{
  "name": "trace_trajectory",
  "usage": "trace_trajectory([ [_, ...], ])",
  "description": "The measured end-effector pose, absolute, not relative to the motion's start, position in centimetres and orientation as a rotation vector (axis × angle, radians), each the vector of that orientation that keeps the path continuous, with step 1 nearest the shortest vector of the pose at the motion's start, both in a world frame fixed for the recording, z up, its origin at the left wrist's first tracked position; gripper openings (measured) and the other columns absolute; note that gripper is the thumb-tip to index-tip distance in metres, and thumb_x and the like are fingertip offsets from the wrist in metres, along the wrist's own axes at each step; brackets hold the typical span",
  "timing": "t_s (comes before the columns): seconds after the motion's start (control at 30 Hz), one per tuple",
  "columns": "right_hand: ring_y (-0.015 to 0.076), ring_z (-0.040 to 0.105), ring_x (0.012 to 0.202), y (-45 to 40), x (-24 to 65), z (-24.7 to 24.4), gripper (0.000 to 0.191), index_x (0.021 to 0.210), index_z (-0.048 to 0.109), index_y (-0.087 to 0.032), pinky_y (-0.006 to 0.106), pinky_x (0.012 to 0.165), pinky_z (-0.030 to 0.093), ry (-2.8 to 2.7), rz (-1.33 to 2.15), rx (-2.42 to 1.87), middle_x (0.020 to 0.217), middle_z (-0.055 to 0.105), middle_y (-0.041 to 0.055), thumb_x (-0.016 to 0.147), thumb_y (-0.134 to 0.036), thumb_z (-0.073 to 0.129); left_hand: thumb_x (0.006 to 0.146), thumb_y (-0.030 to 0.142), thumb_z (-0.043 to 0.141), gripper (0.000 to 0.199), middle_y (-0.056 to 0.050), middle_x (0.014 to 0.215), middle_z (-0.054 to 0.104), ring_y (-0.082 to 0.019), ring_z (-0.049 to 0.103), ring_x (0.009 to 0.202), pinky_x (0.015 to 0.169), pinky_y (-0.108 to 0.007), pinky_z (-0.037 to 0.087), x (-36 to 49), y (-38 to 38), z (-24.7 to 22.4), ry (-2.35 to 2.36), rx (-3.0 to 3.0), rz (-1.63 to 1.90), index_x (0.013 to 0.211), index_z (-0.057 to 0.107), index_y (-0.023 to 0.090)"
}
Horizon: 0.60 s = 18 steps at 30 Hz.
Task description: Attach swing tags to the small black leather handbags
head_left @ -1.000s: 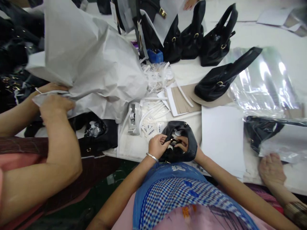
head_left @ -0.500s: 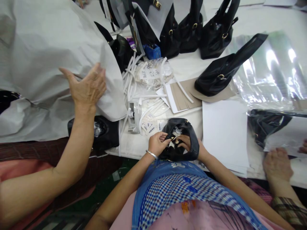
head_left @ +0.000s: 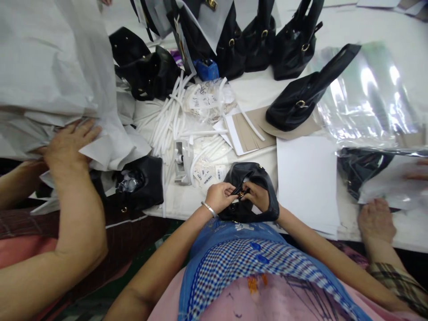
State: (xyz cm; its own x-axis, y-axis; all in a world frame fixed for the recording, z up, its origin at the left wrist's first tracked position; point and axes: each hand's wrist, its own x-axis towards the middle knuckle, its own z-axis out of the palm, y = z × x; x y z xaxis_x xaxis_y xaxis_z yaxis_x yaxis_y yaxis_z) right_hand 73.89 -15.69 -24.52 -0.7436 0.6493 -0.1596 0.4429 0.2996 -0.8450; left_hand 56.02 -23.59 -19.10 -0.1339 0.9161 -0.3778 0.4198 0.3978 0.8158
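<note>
A black handbag (head_left: pixel 247 215) lies at the table's front edge, against the blue checked apron. My left hand (head_left: pixel 220 196), with a silver bangle at the wrist, pinches the edge of the bag's opening. Through the bag's handle loop reaches my right hand (head_left: pixel 256 195), its fingers closed at a small gold-coloured fitting (head_left: pixel 240 194) beside the left fingertips. Whether the right fingers grip the fitting or the black material around it is too small to tell. Pale material shows inside the bag, below the right hand.
White tubes (head_left: pixel 167 125), a grey dispenser (head_left: pixel 183 162) and barcode tags (head_left: pixel 205 173) lie ahead. White sheets (head_left: pixel 306 187) are at right, black handbags (head_left: pixel 259 44) behind. At left a co-worker's hand (head_left: pixel 68 142) presses pale sheeting; another person's hand (head_left: pixel 377 223) is at right.
My right hand has moved from deeper in the bag up to the gold-coloured fitting, its fingers now closed. The co-worker at left has drawn the pale sheeting leftward, uncovering a black bag.
</note>
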Motion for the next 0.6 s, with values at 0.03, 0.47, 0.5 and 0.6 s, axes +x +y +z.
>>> trace_trajectory([
  [0.03,0.0179,0.056,0.069,-15.7,73.7,-24.1,0.011,0.078,0.051,-0.021,0.029,0.066,0.046,-2.333,1.434,-1.020,0.071,0.057,-0.0011,0.073,-0.022,0.061,0.068,0.023,0.073,0.017,-0.002,0.074,0.071,-0.011,0.065,0.064,0.062,-0.021,0.054,56.0,-23.6,-19.0,1.724,1.199,0.659,0.084,0.070,0.017],
  [0.47,0.0149,0.052,0.065,-16.4,72.4,-23.8,0.013,0.072,0.050,-0.019,0.026,0.061,0.042,-2.229,1.367,-1.232,0.068,0.054,-0.0024,0.063,-0.014,0.059,0.070,0.022,0.070,0.014,-0.001,0.075,0.065,-0.013,0.060,0.066,0.061,-0.022,0.047,56.2,-23.3,-18.0,1.790,1.587,0.386,0.083,0.066,0.020],
  [0.5,0.0154,0.052,0.067,-16.4,72.2,-24.4,0.013,0.072,0.051,-0.019,0.026,0.063,0.043,-2.239,1.361,-1.214,0.069,0.055,-0.0021,0.063,-0.015,0.059,0.071,0.023,0.069,0.014,-0.001,0.076,0.065,-0.013,0.061,0.068,0.062,-0.022,0.047,56.2,-23.4,-18.0,1.809,1.589,0.391,0.084,0.066,0.020],
  [0.6,0.0170,0.054,0.074,-16.4,71.7,-25.5,0.015,0.077,0.054,-0.019,0.029,0.069,0.045,-2.235,1.344,-1.178,0.075,0.059,-0.0002,0.064,-0.016,0.060,0.073,0.028,0.068,0.016,-0.002,0.079,0.065,-0.015,0.060,0.070,0.065,-0.024,0.046,56.0,-23.4,-18.0,1.919,1.565,0.385,0.085,0.062,0.020],
])
